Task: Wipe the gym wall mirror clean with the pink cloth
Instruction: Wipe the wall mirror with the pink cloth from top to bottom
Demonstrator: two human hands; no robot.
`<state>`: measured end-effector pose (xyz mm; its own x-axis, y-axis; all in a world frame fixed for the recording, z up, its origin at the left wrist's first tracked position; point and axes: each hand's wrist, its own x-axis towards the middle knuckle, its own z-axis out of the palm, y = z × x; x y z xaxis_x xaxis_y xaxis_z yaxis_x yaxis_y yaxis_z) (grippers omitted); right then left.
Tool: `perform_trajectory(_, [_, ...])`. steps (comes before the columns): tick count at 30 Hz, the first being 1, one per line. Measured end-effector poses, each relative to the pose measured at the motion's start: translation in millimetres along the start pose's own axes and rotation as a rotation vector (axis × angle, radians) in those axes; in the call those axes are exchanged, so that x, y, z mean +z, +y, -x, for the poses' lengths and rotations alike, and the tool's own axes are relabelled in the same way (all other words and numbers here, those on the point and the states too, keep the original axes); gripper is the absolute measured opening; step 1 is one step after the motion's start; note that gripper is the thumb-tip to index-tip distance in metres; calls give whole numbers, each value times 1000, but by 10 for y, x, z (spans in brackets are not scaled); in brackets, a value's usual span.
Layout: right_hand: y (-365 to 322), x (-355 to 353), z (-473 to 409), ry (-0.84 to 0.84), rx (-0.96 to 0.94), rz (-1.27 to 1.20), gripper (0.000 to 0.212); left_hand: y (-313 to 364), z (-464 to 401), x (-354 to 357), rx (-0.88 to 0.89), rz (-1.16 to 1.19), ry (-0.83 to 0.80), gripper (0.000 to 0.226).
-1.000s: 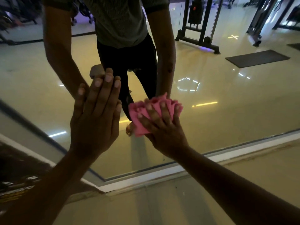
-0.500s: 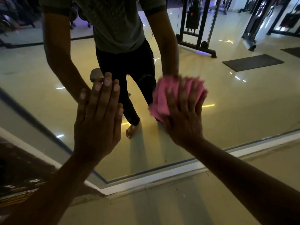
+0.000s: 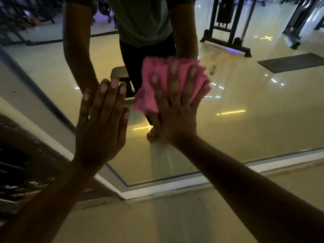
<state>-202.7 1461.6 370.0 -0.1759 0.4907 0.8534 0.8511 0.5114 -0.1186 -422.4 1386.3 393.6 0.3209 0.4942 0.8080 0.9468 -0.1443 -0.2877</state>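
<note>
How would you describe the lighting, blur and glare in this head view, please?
Head view: dim overall, so both hands read as dark shapes; the right hand and pink cloth are smeared by motion blur, the left hand is sharper; the mirror carries bright streaks of reflected light; wide-angle bending curves the mirror's frame.

A glossy floor (image 3: 157,223) fills the bottom; a cable machine (image 3: 228,23) shows at one o'clock; a dark mat (image 3: 291,62) lies at two o'clock; racks (image 3: 22,16) stand at eleven o'clock.
</note>
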Motion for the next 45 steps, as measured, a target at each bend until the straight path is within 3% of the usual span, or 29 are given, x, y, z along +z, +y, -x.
perform_trajectory(2, [153,167,721,-164,-289,28,90,-75,34,-26,-4,-29,-15,68])
perform_trajectory(3, [378,163,1052,-221,-324,112,103,-97,52,-44,-20,-25,-23,68])
perform_trajectory(5, [576,68,1189,-195,-168,113,111,-104,112,-93,-59,-12,-37,66])
perform_trajectory(8, [173,23,260,25,238,7,91,-147,236,-127,-128,-28,-59,67])
perform_trajectory(9, [4,31,52,56,236,-20,84,-157,277,-128,-137,-28,-66,67])
perform_trajectory(10, [-151,94,-13,75,150,-36,78,-180,321,-131,-143,-37,-70,68])
perform_trajectory(12, [-236,275,358,-45,-193,-52,73,-246,401,-135,-139,-53,-91,69])
perform_trajectory(14, [88,294,965,-176,-393,114,87,-299,453,-174,-127,-38,-130,70])
perform_trajectory(16, [298,174,1080,-188,-309,122,105,-344,475,-205,-113,-16,-144,70])
perform_trajectory(19, [-123,135,281,30,242,-28,94,-429,481,-209,-59,-44,-139,69])
perform_trajectory(20, [-328,159,77,61,298,-36,91,-451,479,-204,-39,-53,-136,68])
perform_trajectory(21, [-504,216,34,73,234,-38,89,-464,491,-214,-33,-58,-135,67])
perform_trajectory(23, [-609,441,475,-73,-134,-40,87,-492,516,-235,-57,-67,-122,66])
perform_trajectory(25, [-241,505,1165,-224,-363,128,100,-526,568,-253,-90,-49,-120,66])
perform_trajectory(27, [-10,417,1302,-202,-278,131,109,-554,643,-243,-97,-26,-125,65])
perform_trajectory(30, [-463,384,490,9,234,19,98,-612,744,-173,-73,-64,-111,63])
perform_trajectory(31, [-677,407,302,28,298,0,94,-625,764,-160,-69,-71,-99,61])
perform_trajectory(32, [-854,471,265,38,269,-10,91,-644,777,-161,-75,-81,-90,60])
perform_trajectory(34, [-979,661,633,-78,-31,-23,86,-718,771,-160,-95,-107,-89,57])
perform_trajectory(37, [-470,649,1438,-240,-301,168,101,-854,799,-177,-92,-56,-94,56])
perform_trajectory(39, [-439,539,1327,-182,-200,148,106,-936,850,-160,-83,-46,-65,58])
perform_trajectory(42, [-975,570,460,21,188,55,96,-1027,931,-106,-99,-17,-32,66])
perform_trajectory(43, [-1152,598,316,60,208,27,94,-1041,954,-93,-103,4,-31,68])
perform_trajectory(45, [-1261,741,437,8,32,2,93,-1052,993,-61,-99,9,-33,70])
